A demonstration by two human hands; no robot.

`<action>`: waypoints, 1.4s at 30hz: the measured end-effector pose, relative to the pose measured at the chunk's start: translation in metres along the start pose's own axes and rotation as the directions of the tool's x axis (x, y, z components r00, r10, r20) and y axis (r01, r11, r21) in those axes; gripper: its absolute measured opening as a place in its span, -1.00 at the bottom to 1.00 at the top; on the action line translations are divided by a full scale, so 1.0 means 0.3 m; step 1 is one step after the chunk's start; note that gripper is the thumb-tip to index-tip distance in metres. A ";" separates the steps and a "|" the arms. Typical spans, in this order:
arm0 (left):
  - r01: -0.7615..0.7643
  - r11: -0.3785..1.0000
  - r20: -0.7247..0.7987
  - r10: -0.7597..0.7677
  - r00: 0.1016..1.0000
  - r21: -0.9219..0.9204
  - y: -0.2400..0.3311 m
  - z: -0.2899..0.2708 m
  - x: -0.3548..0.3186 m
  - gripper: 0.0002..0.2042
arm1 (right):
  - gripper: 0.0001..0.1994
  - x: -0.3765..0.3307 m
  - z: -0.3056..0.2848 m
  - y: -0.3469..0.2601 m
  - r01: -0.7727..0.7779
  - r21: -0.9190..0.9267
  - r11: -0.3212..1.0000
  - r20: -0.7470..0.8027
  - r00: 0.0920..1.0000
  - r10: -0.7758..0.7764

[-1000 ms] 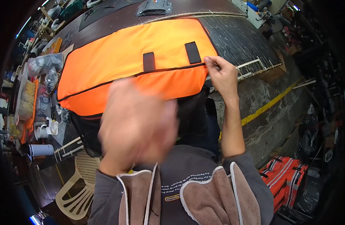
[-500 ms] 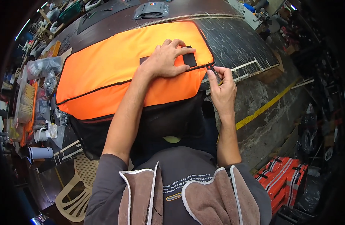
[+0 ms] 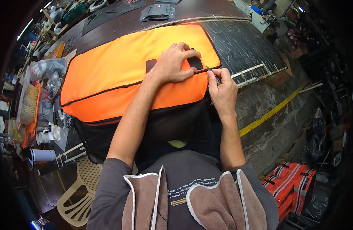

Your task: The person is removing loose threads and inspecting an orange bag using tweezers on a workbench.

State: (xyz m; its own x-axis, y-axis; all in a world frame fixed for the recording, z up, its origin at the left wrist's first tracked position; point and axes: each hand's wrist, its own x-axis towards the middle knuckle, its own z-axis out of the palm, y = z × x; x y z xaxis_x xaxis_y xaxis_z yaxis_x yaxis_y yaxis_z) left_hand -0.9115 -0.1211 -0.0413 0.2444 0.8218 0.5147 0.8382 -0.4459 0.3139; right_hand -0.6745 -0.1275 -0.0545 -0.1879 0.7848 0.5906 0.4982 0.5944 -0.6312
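A large orange fabric bag (image 3: 103, 71) with black piping and dark mesh sides (image 3: 172, 122) lies in front of me on the table edge. My left hand (image 3: 174, 63) rests on its top, thumb and fingers apart, pressing the fabric beside a black patch (image 3: 194, 63). A second dark patch (image 3: 150, 65) shows partly behind that hand. At the bag's right corner, my right hand (image 3: 224, 88) is closed around small black thread snips (image 3: 218, 80). The snips' tip touches or nearly touches the black piping; the fingers hide most of the tool.
A dark worktable (image 3: 238, 44) extends behind the bag, with a stack of flat packaged pieces (image 3: 157, 12) at the back. Plastic bags and bins (image 3: 29, 103) crowd the left. A beige chair (image 3: 78, 199) stands lower left; orange-red bags (image 3: 287, 188) lie lower right.
My right hand has shifted slightly left along the piping with the snips, whose blades are now less visible. The left hand stays on the bag, its fingers a little more bent.
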 end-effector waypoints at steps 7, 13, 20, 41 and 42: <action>0.008 0.970 -0.146 -0.044 0.988 -0.242 -0.048 0.043 -0.027 -0.49 | -0.80 -0.002 0.030 -0.017 0.047 -0.050 0.998 0.012 0.999 -0.046; 0.033 0.976 -0.134 -0.063 0.989 -0.214 -0.044 0.038 -0.034 -0.47 | -0.79 0.017 0.044 -0.035 0.104 -0.113 0.988 0.026 0.994 -0.102; 0.031 0.970 -0.160 -0.071 0.985 -0.242 -0.050 0.048 -0.027 -0.54 | -0.79 0.016 0.044 -0.052 0.049 -0.160 0.986 0.041 0.998 -0.043; 0.275 0.724 0.279 -0.119 0.953 -0.633 -0.156 -0.008 0.038 -0.77 | -0.79 0.038 0.080 -0.038 0.145 -0.105 0.984 -0.033 0.988 -0.149; 0.291 0.707 0.285 -0.132 0.949 -0.645 -0.154 -0.007 0.037 -0.76 | -0.79 0.040 0.084 -0.034 0.145 -0.106 0.984 -0.033 0.988 -0.149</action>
State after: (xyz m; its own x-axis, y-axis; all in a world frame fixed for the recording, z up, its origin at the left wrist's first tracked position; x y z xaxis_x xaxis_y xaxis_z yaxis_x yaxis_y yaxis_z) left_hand -0.9486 -0.0921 -0.0483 0.2604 0.9401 0.2202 0.3493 -0.3043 0.8862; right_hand -0.7032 -0.1197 -0.0538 -0.2320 0.6811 0.6944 0.5528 0.6797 -0.4820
